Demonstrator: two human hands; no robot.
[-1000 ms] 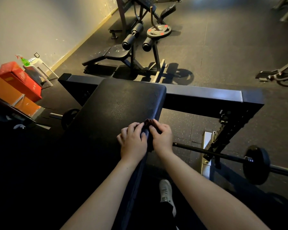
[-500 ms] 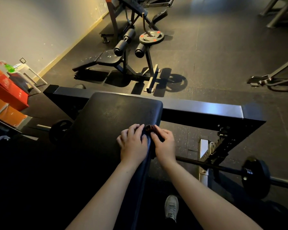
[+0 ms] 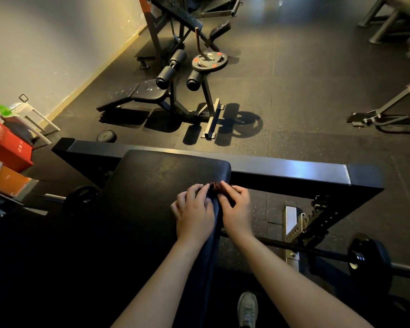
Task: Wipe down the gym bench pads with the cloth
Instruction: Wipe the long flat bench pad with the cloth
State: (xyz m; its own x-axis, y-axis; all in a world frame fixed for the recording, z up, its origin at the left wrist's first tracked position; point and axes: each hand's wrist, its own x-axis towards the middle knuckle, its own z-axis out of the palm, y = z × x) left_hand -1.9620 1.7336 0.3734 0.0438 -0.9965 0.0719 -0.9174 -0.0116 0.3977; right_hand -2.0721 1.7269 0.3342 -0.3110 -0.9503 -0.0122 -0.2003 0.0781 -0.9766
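The bench pad (image 3: pixel 152 185) is a long black cushion with a pebbled, vinyl-like skin and rounded corners. Its long axis runs from the person straight away to the far end, where it meets a flat, square-edged steel crossbeam (image 3: pixel 294 171) that lies across it. The cloth (image 3: pixel 214 186) is a small, dark reddish-brown bunch of soft fabric. It sits crumpled on the pad's right edge, just short of the far right corner, and too little of it shows to tell which way it points. The left hand (image 3: pixel 194 214) rests knuckles-up on the pad's top surface, its fingers (image 3: pixel 200 191) bent and close together, the tips clamped on the near-left side of the cloth. The right hand (image 3: pixel 238 213) hangs just off the pad's right side, its fingers curled inward and pinching the cloth from the right, so the two hands nearly touch around it. Below the right forearm a thin round barbell (image 3: pixel 294 248) crosses the speckled rubber floor (image 3: pixel 305 91) to a thick black disc plate (image 3: pixel 367 261). A grey lace-up shoe (image 3: pixel 247 308) shows at the bottom. Farther off stands another machine with cylindrical foam rollers (image 3: pixel 175 65) and a round weight plate (image 3: pixel 210 61). At the left wall are a red box (image 3: pixel 7 143) and a green spray bottle (image 3: pixel 4 110).
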